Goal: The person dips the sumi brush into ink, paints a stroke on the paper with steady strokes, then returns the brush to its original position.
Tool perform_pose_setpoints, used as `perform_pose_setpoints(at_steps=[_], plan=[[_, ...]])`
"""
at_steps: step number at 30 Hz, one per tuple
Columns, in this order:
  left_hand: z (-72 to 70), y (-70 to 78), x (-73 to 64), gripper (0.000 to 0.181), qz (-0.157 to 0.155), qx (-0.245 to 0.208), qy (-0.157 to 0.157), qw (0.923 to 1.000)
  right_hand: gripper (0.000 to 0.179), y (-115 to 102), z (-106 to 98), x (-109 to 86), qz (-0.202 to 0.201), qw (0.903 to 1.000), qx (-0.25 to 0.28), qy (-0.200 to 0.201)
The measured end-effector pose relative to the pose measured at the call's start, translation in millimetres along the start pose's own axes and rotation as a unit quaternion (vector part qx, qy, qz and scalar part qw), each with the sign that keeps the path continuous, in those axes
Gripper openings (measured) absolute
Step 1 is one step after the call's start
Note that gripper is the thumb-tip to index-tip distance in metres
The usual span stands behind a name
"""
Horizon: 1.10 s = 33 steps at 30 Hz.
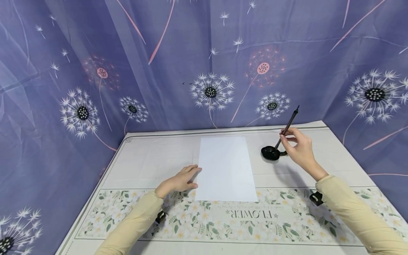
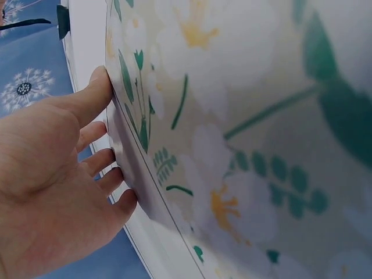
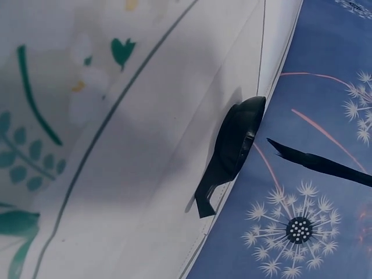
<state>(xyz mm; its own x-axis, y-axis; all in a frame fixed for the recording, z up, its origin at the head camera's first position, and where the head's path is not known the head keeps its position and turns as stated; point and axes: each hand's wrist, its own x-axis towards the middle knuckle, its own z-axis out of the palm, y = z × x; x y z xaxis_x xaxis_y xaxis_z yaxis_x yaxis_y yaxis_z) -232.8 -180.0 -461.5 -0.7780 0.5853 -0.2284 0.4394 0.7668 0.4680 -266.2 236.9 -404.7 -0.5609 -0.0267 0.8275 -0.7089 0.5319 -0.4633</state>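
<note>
A dark writing brush (image 1: 289, 124) is pinched between the thumb and fingers of my right hand (image 1: 300, 148), its tip downward. In the head view the tip overlaps a small black ink dish (image 1: 269, 153) with a short handle. The right wrist view shows the pointed brush tip (image 3: 290, 153) apart from the dish (image 3: 235, 142); the hand itself is out of that view. My left hand (image 1: 181, 180) rests at the left edge of a blank white sheet of paper (image 1: 226, 168). Its fingers are extended and slightly spread, as the left wrist view of the hand (image 2: 52, 174) also shows.
A pale tablecloth (image 1: 159, 156) with a floral band (image 1: 248, 226) covers the table under the paper and dish. Behind and beside the table hangs a blue-purple dandelion curtain (image 1: 178, 71). Black wrist mounts sit under both sleeves, near the cloth.
</note>
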Motion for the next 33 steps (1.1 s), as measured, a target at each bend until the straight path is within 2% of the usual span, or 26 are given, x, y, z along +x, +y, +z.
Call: perform_pose_setpoints(at_steps=[10,20,25,33], plan=[[1.5,-2.5,0.6,0.067,0.003,0.005,0.002,1.0000,0.020,-3.7,1.2,1.4,0.005,0.9998,0.015,0.009],[0.9,-2.0,0.5,0.066,-0.001,0.003,-0.001,1.0000,0.017,25.1,4.4,-2.8,0.020,0.9997,0.009,0.007],[1.0,-1.6,1.3,0.066,-0.006,0.001,-0.001,1.0000,0.016,27.2,4.1,-2.7,0.015,0.9996,0.019,0.011],[2.0,-2.5,1.2,0.066,-0.003,0.000,0.000,1.0000,0.015,22.0,3.9,0.1,0.037,0.9982,0.033,0.034]])
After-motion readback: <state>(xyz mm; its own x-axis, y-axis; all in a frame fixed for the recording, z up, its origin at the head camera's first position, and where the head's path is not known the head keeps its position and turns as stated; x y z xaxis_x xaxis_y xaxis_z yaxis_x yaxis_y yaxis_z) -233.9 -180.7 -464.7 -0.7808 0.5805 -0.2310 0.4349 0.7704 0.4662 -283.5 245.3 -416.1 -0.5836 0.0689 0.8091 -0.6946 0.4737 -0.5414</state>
